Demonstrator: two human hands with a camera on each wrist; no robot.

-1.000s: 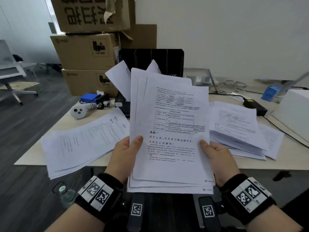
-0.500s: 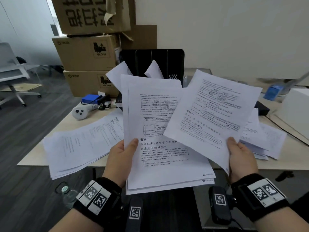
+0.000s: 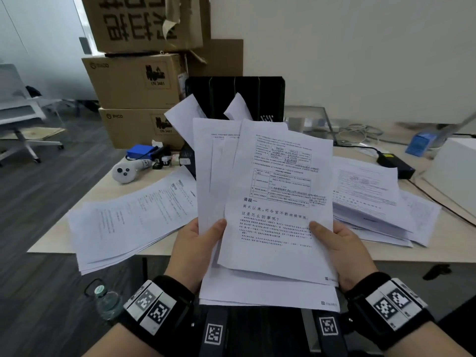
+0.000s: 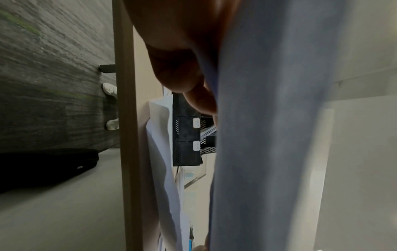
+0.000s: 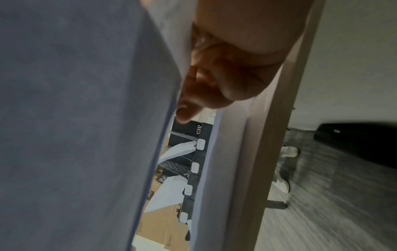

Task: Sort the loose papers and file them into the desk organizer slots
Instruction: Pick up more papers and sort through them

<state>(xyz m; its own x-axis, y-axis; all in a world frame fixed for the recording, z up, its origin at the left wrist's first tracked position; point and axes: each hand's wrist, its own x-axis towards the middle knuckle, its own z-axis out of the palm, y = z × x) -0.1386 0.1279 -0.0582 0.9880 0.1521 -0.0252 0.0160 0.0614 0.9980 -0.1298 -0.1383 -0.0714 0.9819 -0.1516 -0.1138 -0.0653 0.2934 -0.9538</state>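
Note:
I hold a fanned stack of printed papers (image 3: pixel 270 202) upright in front of me. My left hand (image 3: pixel 198 246) grips its left edge, thumb on the front. My right hand (image 3: pixel 337 248) grips the right edge of the top sheet, thumb on the print. Behind the stack stands the black desk organizer (image 3: pixel 257 96), with two white sheets (image 3: pixel 188 117) leaning out of its slots. The wrist views show the backs of the papers (image 4: pixel 268 135) (image 5: pixel 75 118), my curled fingers (image 4: pixel 178 71) (image 5: pixel 225 84) and the organizer's labelled slots (image 5: pixel 195 168).
Loose paper piles lie on the desk at left (image 3: pixel 128 217) and right (image 3: pixel 371 199). A white controller (image 3: pixel 126 171), a blue box (image 3: pixel 140 152), a black power brick (image 3: pixel 396 164) and a white box (image 3: pixel 456 171) sit further back. Cardboard boxes (image 3: pixel 136 81) stack behind; a water bottle (image 3: pixel 108 302) stands on the floor.
Half a second ago my right hand held one sheet out to the right, apart from the stack. That sheet is now back on top of the stack, held by both hands.

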